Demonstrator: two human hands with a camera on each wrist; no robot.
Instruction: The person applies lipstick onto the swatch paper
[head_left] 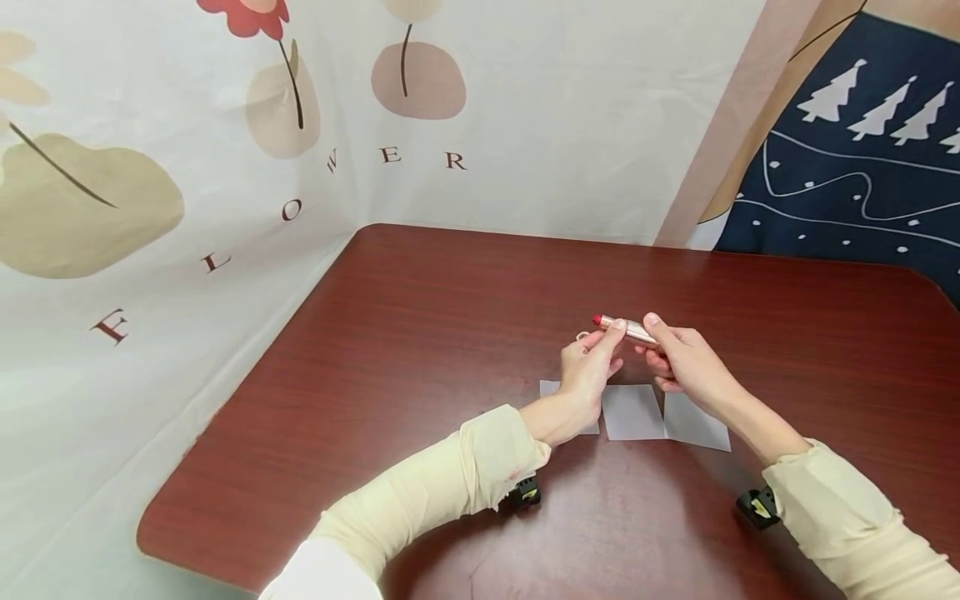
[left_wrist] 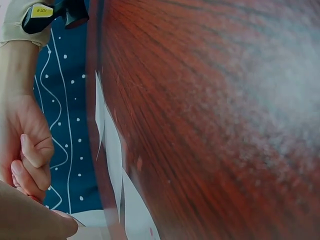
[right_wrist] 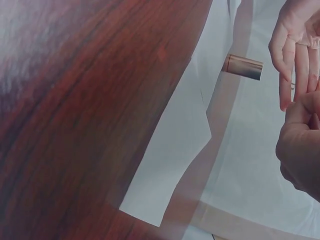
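A lipstick [head_left: 632, 330] with a gold-coloured tube and bare red tip lies tilted between both hands, above the table. My left hand [head_left: 587, 371] pinches it near the red end, thumb on top. The right hand [head_left: 693, 367] grips its rear end, thumb along the tube. In the right wrist view, a gold lipstick cap [right_wrist: 243, 67] stands upright on the table beyond the paper. The left hand mostly hides that cap in the head view. Below the hands lie white paper pieces [head_left: 633, 412] in a row, partly covered by the left wrist.
The reddish-brown wooden table [head_left: 450, 317] extends around the hands. A white flower-print curtain [head_left: 555, 125] hangs along its left and back edges; a dark blue cloth [head_left: 847, 183] with white trees is at back right. Black wrist devices [head_left: 757, 508] sit under both sleeves.
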